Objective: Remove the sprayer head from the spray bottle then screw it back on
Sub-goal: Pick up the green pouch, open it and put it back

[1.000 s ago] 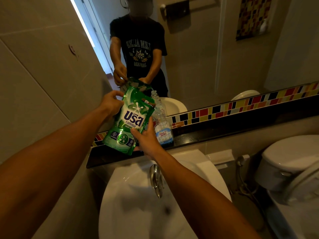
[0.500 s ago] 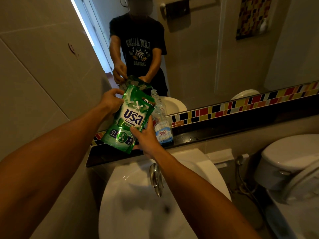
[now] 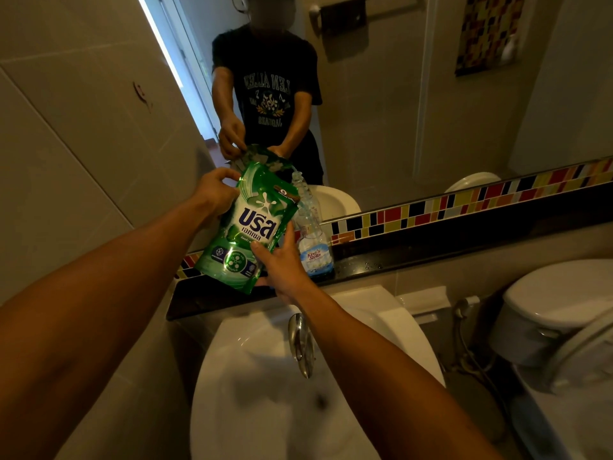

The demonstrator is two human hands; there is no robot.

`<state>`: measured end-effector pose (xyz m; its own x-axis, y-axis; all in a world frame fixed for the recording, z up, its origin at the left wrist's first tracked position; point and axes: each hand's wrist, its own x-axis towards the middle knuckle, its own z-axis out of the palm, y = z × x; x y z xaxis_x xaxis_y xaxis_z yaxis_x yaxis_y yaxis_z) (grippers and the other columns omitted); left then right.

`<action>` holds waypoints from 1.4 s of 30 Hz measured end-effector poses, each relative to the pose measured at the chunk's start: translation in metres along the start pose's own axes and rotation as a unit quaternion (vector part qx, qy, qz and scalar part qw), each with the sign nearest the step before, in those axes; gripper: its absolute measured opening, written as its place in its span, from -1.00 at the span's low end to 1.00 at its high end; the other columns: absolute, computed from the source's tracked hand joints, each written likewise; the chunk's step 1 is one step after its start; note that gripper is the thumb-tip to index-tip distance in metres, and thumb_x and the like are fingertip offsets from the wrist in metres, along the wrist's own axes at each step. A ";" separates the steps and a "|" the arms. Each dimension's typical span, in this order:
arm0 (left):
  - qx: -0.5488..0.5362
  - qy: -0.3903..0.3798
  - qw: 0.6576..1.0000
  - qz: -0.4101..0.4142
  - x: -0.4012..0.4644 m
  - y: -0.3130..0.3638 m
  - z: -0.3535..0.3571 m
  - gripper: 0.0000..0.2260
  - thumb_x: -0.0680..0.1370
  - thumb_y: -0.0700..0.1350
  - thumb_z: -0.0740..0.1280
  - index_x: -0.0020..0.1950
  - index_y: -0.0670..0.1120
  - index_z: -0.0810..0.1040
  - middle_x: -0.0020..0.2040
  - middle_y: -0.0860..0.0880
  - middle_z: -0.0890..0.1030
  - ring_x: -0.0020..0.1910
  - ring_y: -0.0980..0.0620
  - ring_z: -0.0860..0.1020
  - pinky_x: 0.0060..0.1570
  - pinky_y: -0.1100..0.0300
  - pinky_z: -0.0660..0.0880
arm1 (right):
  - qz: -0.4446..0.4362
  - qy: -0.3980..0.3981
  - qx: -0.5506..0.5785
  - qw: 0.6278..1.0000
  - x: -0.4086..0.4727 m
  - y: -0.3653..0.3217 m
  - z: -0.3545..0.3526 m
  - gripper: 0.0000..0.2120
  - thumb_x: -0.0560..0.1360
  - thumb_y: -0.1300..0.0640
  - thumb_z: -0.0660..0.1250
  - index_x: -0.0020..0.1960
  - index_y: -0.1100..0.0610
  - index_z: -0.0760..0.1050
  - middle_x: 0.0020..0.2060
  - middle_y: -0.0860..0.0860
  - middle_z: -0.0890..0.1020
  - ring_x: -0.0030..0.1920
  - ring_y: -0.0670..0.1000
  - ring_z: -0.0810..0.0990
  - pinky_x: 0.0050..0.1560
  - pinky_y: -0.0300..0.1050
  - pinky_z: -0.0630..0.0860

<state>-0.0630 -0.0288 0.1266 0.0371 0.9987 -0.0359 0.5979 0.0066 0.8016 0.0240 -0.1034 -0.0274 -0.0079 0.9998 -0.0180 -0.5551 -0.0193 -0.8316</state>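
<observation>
Two hands up over sink (image 3: 252,410), both on green refill pouch (image 3: 252,227). L hand (image 3: 214,194) gripping pouch's upper left edge, fingers curled round top corner. R hand (image 3: 285,267) gripping lower right part, thumb pressed on front near round icons, fingers behind, not visible. Pouch tilted, top leaning away and right toward bottle mouth, bottom corner low and left of R hand. White label w/ blue script facing cam.

Clear spray bottle (image 3: 311,240) just right of R hand, standing upright on dark ledge (image 3: 431,257). No sprayer head on it: open neck showing at top, just beside pouch's upper right corner. Can't tell if pouch touches neck. Blue-white label w/ red lettering low on bottle, partly behind R hand's knuckles. Sprayer head not found in view.

Chrome tap (image 3: 300,343) below R wrist, pointing down into white basin. Strip of coloured tiles (image 3: 464,204) running right from bottle, behind ledge. Mirror (image 3: 381,127) beyond both hands, reflecting person in dark printed tee w/ same pouch held. Toilet (image 3: 557,313) far right of R arm, lid down. Hose fitting (image 3: 464,307) on wall betw. sink and toilet.
</observation>
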 end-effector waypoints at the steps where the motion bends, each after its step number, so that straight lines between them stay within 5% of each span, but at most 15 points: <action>1: -0.001 0.000 1.000 0.000 0.001 0.000 0.000 -0.72 0.59 -0.27 0.29 0.27 -0.05 0.47 -0.01 -0.15 0.57 -0.15 -0.09 0.59 -0.02 -0.07 0.60 | 0.000 0.000 -0.001 1.000 0.000 0.000 0.000 -0.21 0.62 0.25 0.38 0.57 -0.34 0.06 0.42 0.00 0.52 0.36 0.22 0.57 0.02 0.49 0.61; 5: 0.004 -0.001 1.000 -0.002 0.003 0.000 -0.001 -0.72 0.59 -0.27 0.28 0.29 -0.05 0.46 -0.05 -0.13 0.56 -0.11 -0.11 0.59 0.09 -0.13 0.59 | -0.005 -0.001 -0.003 1.000 0.000 0.000 0.002 -0.18 0.62 0.25 0.38 0.59 -0.35 0.03 0.43 0.01 0.52 0.37 0.21 0.57 0.06 0.48 0.61; 10: 0.007 -0.007 1.000 -0.001 0.006 -0.001 -0.003 -0.70 0.60 -0.26 0.27 0.31 -0.05 0.45 0.03 -0.17 0.56 -0.15 -0.07 0.59 -0.06 -0.01 0.61 | -0.011 0.007 -0.001 1.000 0.001 0.000 0.004 -0.17 0.62 0.28 0.37 0.61 -0.29 0.02 0.41 0.03 0.53 0.36 0.20 0.57 0.13 0.47 0.59; 15: 0.019 -0.012 1.000 -0.001 0.008 -0.001 -0.005 -0.69 0.61 -0.26 0.27 0.34 -0.04 0.43 0.10 -0.20 0.55 -0.14 -0.07 0.58 -0.17 0.06 0.59 | 0.004 0.003 0.005 1.000 -0.001 -0.001 0.004 -0.20 0.63 0.26 0.35 0.58 -0.34 0.02 0.43 0.02 0.51 0.31 0.18 0.60 -0.04 0.34 0.68; 27: 0.025 -0.010 1.000 0.001 0.012 0.002 -0.004 -0.71 0.60 -0.28 0.27 0.29 -0.04 0.45 -0.08 -0.12 0.53 -0.20 -0.05 0.55 -0.32 0.13 0.49 | 0.009 0.009 -0.001 1.000 0.001 0.000 0.006 -0.23 0.61 0.21 0.39 0.56 -0.32 0.08 0.43 0.03 0.51 0.35 0.24 0.57 0.04 0.57 0.57; 42: 0.038 -0.014 0.999 0.008 0.013 0.005 -0.006 -0.73 0.60 -0.28 0.27 0.27 -0.05 0.45 0.10 -0.22 0.54 -0.18 -0.07 0.58 -0.31 0.11 0.52 | 0.002 -0.002 0.008 1.000 0.001 -0.001 0.008 -0.26 0.61 0.22 0.37 0.54 -0.34 0.09 0.44 0.05 0.50 0.37 0.25 0.55 0.06 0.57 0.56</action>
<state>-0.0648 -0.0152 0.1339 0.0698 0.9967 -0.0409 0.6557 -0.0150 0.7548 0.0176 -0.1019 -0.0225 -0.0132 0.9997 -0.0195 -0.5679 -0.0235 -0.8228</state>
